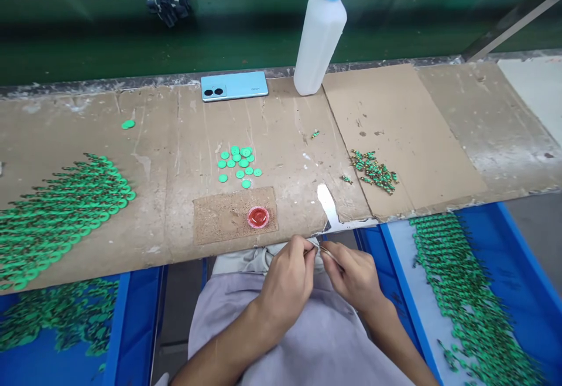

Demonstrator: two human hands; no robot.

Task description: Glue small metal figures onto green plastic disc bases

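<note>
My left hand (288, 280) and my right hand (352, 273) meet over my lap at the table's front edge. The fingers of my left hand pinch something small that I cannot make out. A thin, light-coloured tool or stick lies in the closed fingers of my right hand, its tip against the left fingertips. Just ahead, a small dish of red liquid (258, 217) rests on a brown cardboard piece (213, 219). Beyond it lie loose green discs (243, 163). Small green-and-gold pieces (375, 172) are heaped to the right.
Rows of green assembled pieces (65, 216) cover the table's left side. A blue phone (235, 86) and a white bottle with a blue cap (319, 40) stand along the back. Blue trays (518, 269) with green pieces sit below the table on both sides.
</note>
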